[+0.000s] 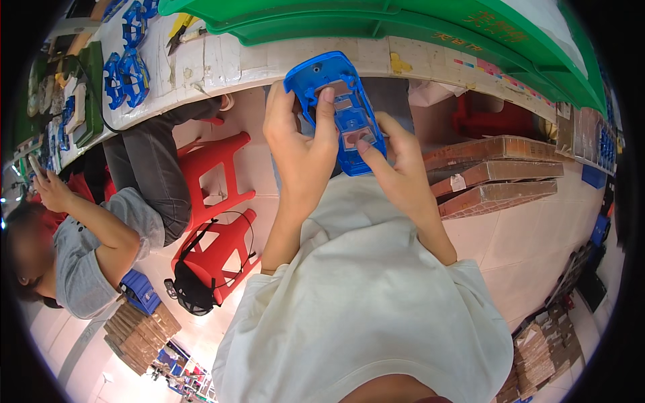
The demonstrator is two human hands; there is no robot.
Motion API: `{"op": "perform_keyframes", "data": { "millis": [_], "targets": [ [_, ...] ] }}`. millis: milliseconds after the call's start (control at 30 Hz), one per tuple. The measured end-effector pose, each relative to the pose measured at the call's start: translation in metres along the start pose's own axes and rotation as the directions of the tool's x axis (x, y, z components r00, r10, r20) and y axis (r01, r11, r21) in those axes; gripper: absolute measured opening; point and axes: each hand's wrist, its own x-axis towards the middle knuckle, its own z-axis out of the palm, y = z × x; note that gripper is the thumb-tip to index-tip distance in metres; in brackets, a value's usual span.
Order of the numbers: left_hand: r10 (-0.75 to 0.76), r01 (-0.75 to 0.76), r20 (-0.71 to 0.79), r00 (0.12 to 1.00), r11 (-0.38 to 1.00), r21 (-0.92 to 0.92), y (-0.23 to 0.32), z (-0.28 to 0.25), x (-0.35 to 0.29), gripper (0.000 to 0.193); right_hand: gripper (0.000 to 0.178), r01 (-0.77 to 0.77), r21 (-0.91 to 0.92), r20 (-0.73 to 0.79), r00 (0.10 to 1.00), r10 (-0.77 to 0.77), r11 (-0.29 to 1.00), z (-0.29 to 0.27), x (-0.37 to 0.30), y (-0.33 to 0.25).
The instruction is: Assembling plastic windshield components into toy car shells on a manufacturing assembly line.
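Note:
Between both hands is a blue plastic housing shell (352, 123), long and rounded, its hollow inner side facing up. Clear rectangular window pieces sit in it. My left hand (306, 134) grips its left edge, the thumb lying over the upper inside. My right hand (401, 161) closes on its lower right edge, with the thumb pressed on the lower clear window. The shell is held tilted, in front of the table's near edge. My fingers beneath it are hidden.
A green plastic bin (295, 23) stands on the white table (201, 64). More blue shells (134, 77) and yellow-handled pliers (180, 30) lie at left. Red stools (218, 171) and a seated person (101, 235) are on the left; flattened cardboard boxes (497, 171) are stacked right.

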Motion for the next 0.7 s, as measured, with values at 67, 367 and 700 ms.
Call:
{"op": "perform_keyframes", "data": {
  "millis": [67, 367, 700],
  "targets": [
    [0.025, -0.025, -0.009, 1.000, 0.999, -0.032, -0.004, 0.003, 0.004, 0.009, 0.009, -0.040, -0.004, 0.001, 0.999, 0.040, 0.999, 0.002, 0.002, 0.004],
    [0.054, -0.061, -0.062, 0.997, 0.991, -0.120, -0.010, 0.007, -0.007, 0.009, 0.009, 0.032, -0.185, -0.040, 0.998, -0.040, 0.982, 0.006, 0.004, 0.010],
    [-0.095, 0.077, 0.116, 0.989, 0.986, 0.149, 0.008, -0.023, -0.009, 0.014, 0.009, 0.045, -0.283, 0.061, 0.998, -0.029, 0.958, 0.010, 0.009, 0.013]
  ]
}}
